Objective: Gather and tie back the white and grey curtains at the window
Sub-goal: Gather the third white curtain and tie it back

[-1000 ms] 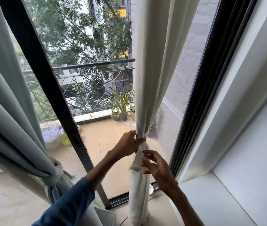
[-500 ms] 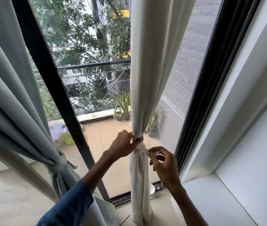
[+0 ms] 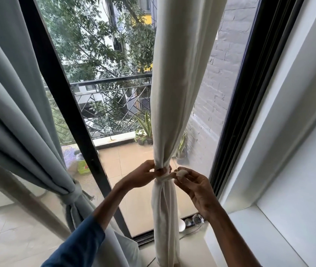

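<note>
The white curtain (image 3: 176,78) hangs in the middle of the window, gathered into a narrow bunch at waist height. A white tie band (image 3: 165,178) wraps round that bunch. My left hand (image 3: 143,173) grips the gathered curtain at the wrap, fingers curled round it from the left. My right hand (image 3: 193,185) pinches the loose end of the tie band just right of the curtain. The grey curtain (image 3: 12,112) hangs at the left, bunched and held by its own grey tie (image 3: 74,195).
A black window frame post (image 3: 60,97) stands between the two curtains, another black frame (image 3: 236,105) at the right. A white sill ledge (image 3: 249,234) lies at lower right. A white round object (image 3: 181,225) and coiled wire (image 3: 195,221) sit by the curtain's foot.
My right hand has taken the tie band's end and drawn it out to the right of the curtain. My left hand stays gripping the gathered bunch. The view moved closer.
</note>
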`<state>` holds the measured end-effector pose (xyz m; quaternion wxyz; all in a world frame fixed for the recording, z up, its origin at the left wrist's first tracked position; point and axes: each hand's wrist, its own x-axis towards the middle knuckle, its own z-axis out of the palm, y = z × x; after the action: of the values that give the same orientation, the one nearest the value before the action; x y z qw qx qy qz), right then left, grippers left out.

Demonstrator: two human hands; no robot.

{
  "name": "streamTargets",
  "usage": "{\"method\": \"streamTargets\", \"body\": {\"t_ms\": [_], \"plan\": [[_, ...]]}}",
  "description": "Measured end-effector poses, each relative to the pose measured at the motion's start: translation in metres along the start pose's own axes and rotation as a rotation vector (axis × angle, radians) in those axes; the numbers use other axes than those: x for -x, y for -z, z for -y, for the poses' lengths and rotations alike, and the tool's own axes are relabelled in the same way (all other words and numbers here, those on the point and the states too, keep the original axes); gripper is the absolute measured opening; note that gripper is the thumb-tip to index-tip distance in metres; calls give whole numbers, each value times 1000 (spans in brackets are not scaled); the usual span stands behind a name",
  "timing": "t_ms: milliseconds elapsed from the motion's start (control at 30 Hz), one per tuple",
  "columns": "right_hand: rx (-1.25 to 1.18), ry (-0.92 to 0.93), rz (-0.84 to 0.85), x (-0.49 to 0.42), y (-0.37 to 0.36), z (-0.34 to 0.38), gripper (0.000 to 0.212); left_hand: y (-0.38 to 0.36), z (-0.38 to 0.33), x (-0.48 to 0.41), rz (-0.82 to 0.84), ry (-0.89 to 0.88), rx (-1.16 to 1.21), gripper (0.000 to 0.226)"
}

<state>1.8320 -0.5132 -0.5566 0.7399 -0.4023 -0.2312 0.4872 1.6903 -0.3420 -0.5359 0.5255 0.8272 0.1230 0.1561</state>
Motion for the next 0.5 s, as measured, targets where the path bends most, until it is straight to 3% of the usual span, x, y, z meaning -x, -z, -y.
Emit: {"method": "streamTargets", "body": {"t_ms": [67,200,333,433,500], "plan": [[121,42,-67,-1,-4,2,26,0,0,-1,18,-5,-5,51],[225,160,-239,-10,-5,1,23,1,5,-2,33,9,-32,30],[339,270,-162,-12,-7,-7,23,0,8,-3,5,13,-59,26],[610,365,-172,-14,-4,-16,39,0,10,-4,-37,22,-37,35],[766,429,-237,-17,-1,-21,35,1,11,-3,-56,34,-2,41]]}}
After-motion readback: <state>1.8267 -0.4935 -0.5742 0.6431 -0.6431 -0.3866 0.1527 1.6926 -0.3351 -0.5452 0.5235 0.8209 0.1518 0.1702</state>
